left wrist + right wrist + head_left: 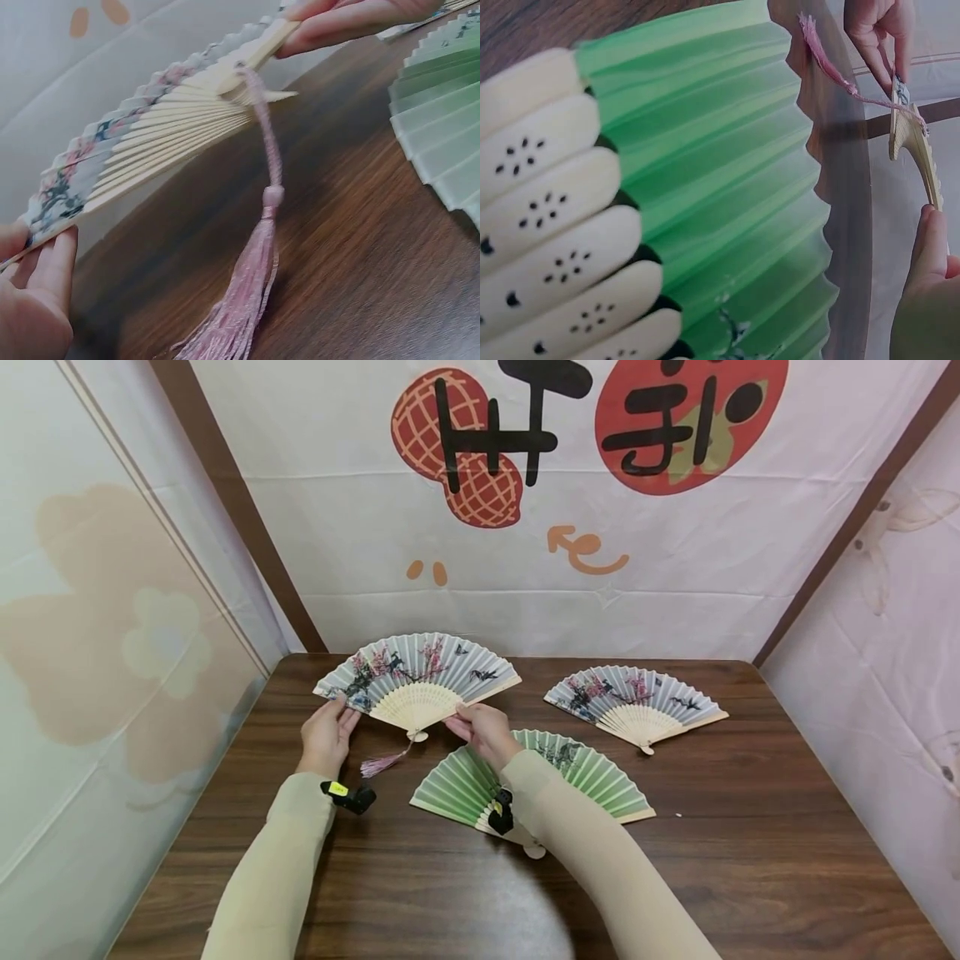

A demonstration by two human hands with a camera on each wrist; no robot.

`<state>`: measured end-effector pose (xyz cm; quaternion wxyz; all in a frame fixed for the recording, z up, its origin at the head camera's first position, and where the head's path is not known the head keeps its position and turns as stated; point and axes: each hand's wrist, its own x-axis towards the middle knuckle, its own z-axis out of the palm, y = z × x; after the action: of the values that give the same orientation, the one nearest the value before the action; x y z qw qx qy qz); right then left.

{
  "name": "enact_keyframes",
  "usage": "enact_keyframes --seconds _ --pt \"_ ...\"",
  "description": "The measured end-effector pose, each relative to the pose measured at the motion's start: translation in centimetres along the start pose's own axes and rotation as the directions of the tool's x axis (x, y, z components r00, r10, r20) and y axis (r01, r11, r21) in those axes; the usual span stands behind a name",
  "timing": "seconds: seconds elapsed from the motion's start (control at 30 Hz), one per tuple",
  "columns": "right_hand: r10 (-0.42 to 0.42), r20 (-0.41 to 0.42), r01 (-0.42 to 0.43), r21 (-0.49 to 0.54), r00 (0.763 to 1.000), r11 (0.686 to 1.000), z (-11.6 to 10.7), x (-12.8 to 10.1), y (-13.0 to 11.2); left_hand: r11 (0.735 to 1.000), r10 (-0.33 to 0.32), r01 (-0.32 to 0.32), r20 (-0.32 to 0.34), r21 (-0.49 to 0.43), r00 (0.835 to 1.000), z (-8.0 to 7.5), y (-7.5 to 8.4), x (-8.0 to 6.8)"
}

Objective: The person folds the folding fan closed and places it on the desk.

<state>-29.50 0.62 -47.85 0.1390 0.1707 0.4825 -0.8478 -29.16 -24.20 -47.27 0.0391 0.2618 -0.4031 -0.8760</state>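
Note:
Both hands hold a spread folding fan with grey-white pleats, pink blossoms and pale ribs, over the far left of the table. My left hand pinches its left edge; in the left wrist view the thumb and fingers lie on opposite faces. My right hand pinches the right guard stick, thumb on the near side in the right wrist view. A pink tassel hangs from the pivot. Beneath my right forearm an open green fan lies on the table, partly covered by the sleeve.
A second open grey-white fan with blossoms lies at the back right of the brown wooden table. Behind the table hangs a printed cloth wall, with further cloth walls on both sides. A tiny white speck lies right of the green fan.

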Motion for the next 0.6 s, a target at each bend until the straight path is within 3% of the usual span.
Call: enact_keyframes --seconds 0.27,0.6 --pt "-0.057 0.021 0.057 0.011 0.998 0.998 0.2 -0.3 -0.2 0.999 0.018 -0.019 0.027 0.044 0.999 1.1 -0.3 -1.4" --pt "-0.108 0.035 0.109 -0.003 0.994 0.994 0.3 -0.5 -1.2 0.995 0.089 -0.091 0.064 0.030 0.994 2.0 -0.5 -1.7"
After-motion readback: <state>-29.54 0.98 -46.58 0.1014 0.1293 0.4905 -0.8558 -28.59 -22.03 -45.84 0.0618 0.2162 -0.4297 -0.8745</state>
